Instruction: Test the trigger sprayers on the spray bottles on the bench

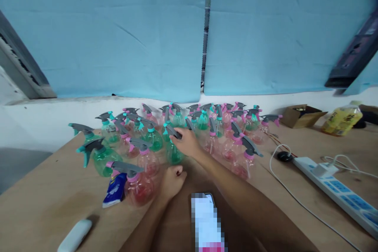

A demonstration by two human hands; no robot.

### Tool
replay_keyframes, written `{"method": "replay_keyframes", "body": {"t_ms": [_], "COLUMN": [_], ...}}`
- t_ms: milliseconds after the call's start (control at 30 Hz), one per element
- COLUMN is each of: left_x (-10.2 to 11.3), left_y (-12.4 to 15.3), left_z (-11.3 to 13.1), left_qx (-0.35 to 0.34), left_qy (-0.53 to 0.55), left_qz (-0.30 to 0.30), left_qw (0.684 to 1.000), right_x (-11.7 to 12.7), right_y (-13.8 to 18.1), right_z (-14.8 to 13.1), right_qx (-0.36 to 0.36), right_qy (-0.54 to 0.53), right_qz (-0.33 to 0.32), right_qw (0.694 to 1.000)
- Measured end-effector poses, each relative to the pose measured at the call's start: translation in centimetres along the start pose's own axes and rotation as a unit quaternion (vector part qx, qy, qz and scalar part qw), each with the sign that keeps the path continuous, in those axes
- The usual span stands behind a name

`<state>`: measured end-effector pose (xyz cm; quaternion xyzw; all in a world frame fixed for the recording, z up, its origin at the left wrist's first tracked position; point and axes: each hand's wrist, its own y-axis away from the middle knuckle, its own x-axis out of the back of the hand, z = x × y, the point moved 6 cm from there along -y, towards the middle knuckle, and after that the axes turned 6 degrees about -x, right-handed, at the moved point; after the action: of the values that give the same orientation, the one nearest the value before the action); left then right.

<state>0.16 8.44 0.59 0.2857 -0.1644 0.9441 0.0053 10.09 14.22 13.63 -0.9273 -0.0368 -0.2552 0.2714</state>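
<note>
Head view shows a crowd of spray bottles (153, 140) standing upright on the bench (35, 208), most of them packed toward the wall (62, 120). The right hand (186, 141) has its grip closed around the grey top of a green spray bottle (174, 153) at the near middle of the crowd; whether its base touches the bench is hard to tell. The left hand (173, 181) is curled into a fist just in front of that bottle, with nothing showing in its grip, near a pink spray bottle (138, 192) at the front edge.

As for progress, every bottle whose top can be made out has a spray head fitted, and none lies on its side. Their order looks loose: pink and green stand mixed, the front ones are more spread out, and no neat rows show. By that reading, one bottle is in hand and the others stand untouched; how many remain to be handled cannot be told. A blue packet (114, 191) lies beside the pink bottle.
</note>
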Motion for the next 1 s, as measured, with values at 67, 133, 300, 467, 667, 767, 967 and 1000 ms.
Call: {"method": "replay_keyframes", "body": {"t_ms": [67,133,300,467,667,767,967,1000], "left_x": [0.4,0.8,1.1,1.0,1.1,1.0,-0.1,-0.3], "left_y": [0.0,0.0,-0.2,-0.2,-0.3,-0.3,0.0,0.1], "left_z": [-0.2,-0.3,-0.4,-0.2,0.1,0.3,0.1,0.1], "left_qx": [0.007,0.011,0.001,-0.010,-0.010,-0.011,-0.028,-0.033], "left_qy": [-0.005,-0.010,-0.019,-0.028,-0.034,-0.036,-0.089,-0.104], "left_qz": [0.028,0.052,0.060,0.054,0.050,0.040,-0.020,-0.031], "left_qw": [1.000,0.999,0.998,0.998,0.998,0.998,0.995,0.994], "right_x": [1.6,3.4,5.6,4.4,4.1,2.9,2.3,2.3], "right_y": [0.8,1.6,3.6,4.7,5.1,4.9,5.2,5.3], "right_z": [-0.7,-1.0,1.1,4.6,5.6,5.3,5.4,5.5], "right_qx": [0.025,0.048,0.039,-0.010,0.000,-0.034,-0.077,-0.085], "right_qy": [-0.037,-0.073,-0.147,-0.175,-0.291,-0.370,-0.382,-0.386], "right_qz": [0.044,0.097,0.165,0.089,0.021,-0.125,-0.141,-0.130], "right_qw": [0.998,0.991,0.975,0.981,0.956,0.920,0.910,0.909]}}
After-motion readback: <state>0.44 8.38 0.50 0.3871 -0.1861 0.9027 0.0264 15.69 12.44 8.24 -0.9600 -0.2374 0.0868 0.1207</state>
